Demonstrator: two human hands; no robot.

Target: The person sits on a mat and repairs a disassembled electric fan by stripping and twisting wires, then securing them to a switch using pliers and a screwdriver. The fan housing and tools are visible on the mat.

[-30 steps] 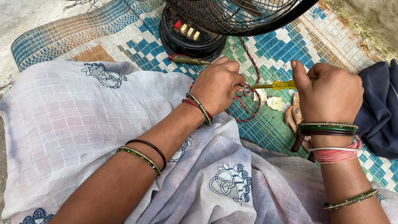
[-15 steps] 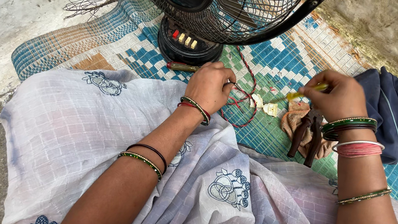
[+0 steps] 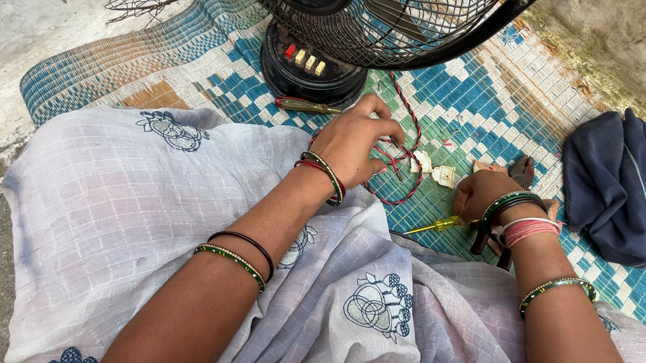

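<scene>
L hand point(image 3: 359, 141) rested on red-and-black twisted wire point(image 3: 410, 176), fingers curled loosely over the loop; firm grip or mere touch, couldn't tell. R hand point(image 3: 484, 197) lay low on woven blue-green mat point(image 3: 187, 83), closed round yellow-handled screwdriver point(image 3: 434, 225), shaft pointing toward the lap. Two small white parts point(image 3: 435, 171) sat on mat btwn the hands, just beside wire. Black table fan point(image 3: 335, 19) stood ahead; base w/ one red and three pale buttons point(image 3: 305, 58). Second screwdriver, dark red handle point(image 3: 307, 106), lay against fan base. Navy cloth point(image 3: 614, 188) bunched at right, well apart from fan.
</scene>
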